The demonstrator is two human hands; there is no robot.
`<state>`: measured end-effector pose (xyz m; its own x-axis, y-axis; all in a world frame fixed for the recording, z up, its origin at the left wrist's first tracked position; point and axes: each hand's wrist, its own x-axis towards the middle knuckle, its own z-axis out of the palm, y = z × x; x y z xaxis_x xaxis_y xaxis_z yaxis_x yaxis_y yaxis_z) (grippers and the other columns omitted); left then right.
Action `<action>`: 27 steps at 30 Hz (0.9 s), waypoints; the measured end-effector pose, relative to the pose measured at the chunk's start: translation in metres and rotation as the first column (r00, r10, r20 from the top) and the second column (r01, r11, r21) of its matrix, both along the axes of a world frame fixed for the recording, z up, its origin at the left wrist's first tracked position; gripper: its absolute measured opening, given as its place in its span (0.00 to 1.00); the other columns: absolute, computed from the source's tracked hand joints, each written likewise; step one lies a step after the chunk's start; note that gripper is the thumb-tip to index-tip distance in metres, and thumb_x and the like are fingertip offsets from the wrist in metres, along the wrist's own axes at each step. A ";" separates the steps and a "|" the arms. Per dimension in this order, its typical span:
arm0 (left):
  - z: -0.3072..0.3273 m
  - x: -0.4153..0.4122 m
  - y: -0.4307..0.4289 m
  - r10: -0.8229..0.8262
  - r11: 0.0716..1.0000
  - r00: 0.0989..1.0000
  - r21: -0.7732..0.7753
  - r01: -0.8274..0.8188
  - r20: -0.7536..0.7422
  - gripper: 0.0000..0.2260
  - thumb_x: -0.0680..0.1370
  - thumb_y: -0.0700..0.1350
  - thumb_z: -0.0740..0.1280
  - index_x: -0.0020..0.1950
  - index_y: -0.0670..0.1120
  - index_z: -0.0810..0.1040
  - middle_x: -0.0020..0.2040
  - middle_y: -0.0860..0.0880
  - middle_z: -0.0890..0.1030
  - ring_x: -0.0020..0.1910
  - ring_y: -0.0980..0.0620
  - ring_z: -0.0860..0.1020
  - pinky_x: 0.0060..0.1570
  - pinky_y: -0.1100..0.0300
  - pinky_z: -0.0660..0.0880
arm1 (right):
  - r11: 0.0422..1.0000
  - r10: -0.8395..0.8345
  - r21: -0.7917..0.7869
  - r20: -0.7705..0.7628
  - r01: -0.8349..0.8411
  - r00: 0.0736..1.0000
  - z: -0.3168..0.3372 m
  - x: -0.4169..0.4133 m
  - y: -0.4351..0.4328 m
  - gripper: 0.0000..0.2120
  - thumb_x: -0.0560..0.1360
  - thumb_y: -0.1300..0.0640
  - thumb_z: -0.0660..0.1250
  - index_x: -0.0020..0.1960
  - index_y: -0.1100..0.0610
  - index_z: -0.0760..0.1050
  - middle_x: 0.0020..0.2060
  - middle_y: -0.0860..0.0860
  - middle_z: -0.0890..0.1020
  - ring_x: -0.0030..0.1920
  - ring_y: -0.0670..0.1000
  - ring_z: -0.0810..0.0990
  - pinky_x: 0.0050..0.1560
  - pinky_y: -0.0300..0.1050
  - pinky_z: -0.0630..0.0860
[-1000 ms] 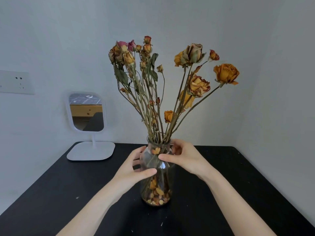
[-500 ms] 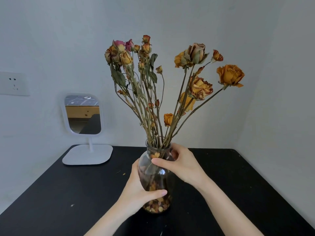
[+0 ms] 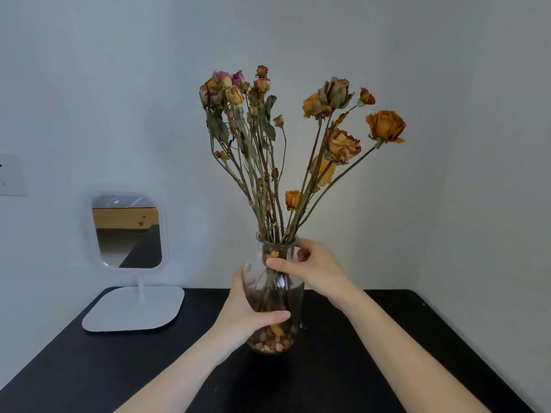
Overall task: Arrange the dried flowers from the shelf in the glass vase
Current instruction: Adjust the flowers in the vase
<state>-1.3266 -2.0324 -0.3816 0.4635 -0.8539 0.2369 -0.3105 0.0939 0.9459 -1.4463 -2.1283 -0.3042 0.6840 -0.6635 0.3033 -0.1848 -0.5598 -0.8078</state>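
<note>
A clear glass vase (image 3: pixel 287 289) stands upright on the black table (image 3: pixel 372 368), with loose dried petals in its bottom. Several dried flowers (image 3: pixel 301 135), orange, yellow and pink roses on long stems, stand in it and fan out left and right. My left hand (image 3: pixel 249 315) grips the vase's lower body from the left, thumb across the front. My right hand (image 3: pixel 313 268) holds the neck just under the rim, thumb in front, fingers curled behind.
A white-framed mirror (image 3: pixel 128 231) on a flat white base (image 3: pixel 134 310) stands at the table's back left. Grey walls close in behind and on the right. A wall socket plate (image 3: pixel 10 174) is at the far left.
My left hand slid down and curled round the vase's lower body. My right hand stayed at the neck. The vase and flowers sit a little further right in view.
</note>
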 end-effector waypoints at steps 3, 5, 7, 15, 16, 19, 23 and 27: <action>0.000 0.011 -0.017 -0.006 1.000 1.000 0.008 0.006 -0.020 0.52 0.60 0.50 0.80 0.74 0.54 0.49 0.69 0.50 0.67 0.67 0.51 0.67 0.67 0.47 0.66 | 0.999 -0.012 0.032 -0.015 0.013 1.000 0.000 0.014 -0.017 0.16 0.66 0.42 0.72 0.51 0.44 0.73 0.41 0.41 0.75 0.42 0.42 0.72 0.36 0.33 0.66; -0.003 0.017 -0.026 -0.011 1.000 0.999 0.009 0.011 -0.044 0.53 0.60 0.49 0.81 0.74 0.54 0.49 0.69 0.50 0.67 0.67 0.51 0.67 0.67 0.48 0.66 | 0.999 -0.005 0.041 -0.021 0.006 1.000 -0.005 0.021 -0.027 0.16 0.66 0.42 0.72 0.51 0.44 0.73 0.41 0.41 0.75 0.42 0.41 0.72 0.36 0.33 0.65; -0.009 0.022 -0.034 -0.010 1.000 0.998 0.017 0.012 -0.067 0.53 0.59 0.48 0.81 0.74 0.54 0.49 0.69 0.50 0.67 0.67 0.52 0.68 0.67 0.50 0.66 | 0.999 0.007 0.053 -0.031 -0.005 0.999 -0.010 0.028 -0.034 0.16 0.67 0.43 0.72 0.52 0.43 0.73 0.41 0.40 0.75 0.42 0.41 0.72 0.37 0.32 0.66; -0.027 0.038 -0.051 -0.004 0.997 0.994 0.073 0.012 -0.105 0.55 0.57 0.51 0.81 0.74 0.55 0.48 0.70 0.49 0.66 0.67 0.50 0.67 0.67 0.49 0.65 | 0.995 0.032 0.099 -0.051 -0.027 0.998 -0.027 0.044 -0.055 0.14 0.67 0.44 0.72 0.49 0.42 0.72 0.41 0.39 0.74 0.42 0.40 0.72 0.37 0.32 0.66; -0.028 0.040 -0.053 -0.002 0.997 0.994 0.076 0.011 -0.106 0.56 0.57 0.51 0.81 0.74 0.55 0.48 0.69 0.49 0.66 0.67 0.50 0.67 0.66 0.50 0.64 | 0.994 0.035 0.104 -0.043 -0.030 0.998 -0.027 0.045 -0.056 0.13 0.67 0.44 0.72 0.48 0.41 0.72 0.40 0.39 0.74 0.42 0.40 0.72 0.37 0.32 0.66; -0.030 0.044 -0.058 0.004 0.997 0.994 0.080 0.005 -0.106 0.55 0.57 0.51 0.81 0.74 0.55 0.48 0.70 0.48 0.66 0.67 0.50 0.67 0.65 0.51 0.65 | 0.994 0.042 0.100 -0.031 -0.038 0.999 -0.029 0.048 -0.061 0.11 0.68 0.45 0.72 0.47 0.41 0.73 0.40 0.39 0.74 0.42 0.40 0.72 0.37 0.32 0.66; -0.031 0.048 -0.063 0.012 0.997 0.995 0.083 -0.003 -0.103 0.55 0.58 0.50 0.81 0.74 0.55 0.48 0.70 0.48 0.65 0.68 0.48 0.66 0.67 0.49 0.64 | 0.995 0.045 0.088 -0.020 -0.043 0.999 -0.032 0.051 -0.065 0.13 0.68 0.45 0.72 0.51 0.43 0.73 0.43 0.38 0.74 0.44 0.41 0.72 0.39 0.32 0.66; -0.032 0.051 -0.067 -0.002 0.996 0.994 0.085 0.011 -0.110 0.55 0.58 0.50 0.81 0.74 0.55 0.47 0.71 0.47 0.65 0.68 0.48 0.66 0.68 0.48 0.64 | 0.997 0.052 0.059 -0.033 -0.050 0.998 -0.033 0.053 -0.069 0.14 0.69 0.46 0.71 0.53 0.44 0.73 0.44 0.38 0.74 0.45 0.41 0.72 0.40 0.32 0.66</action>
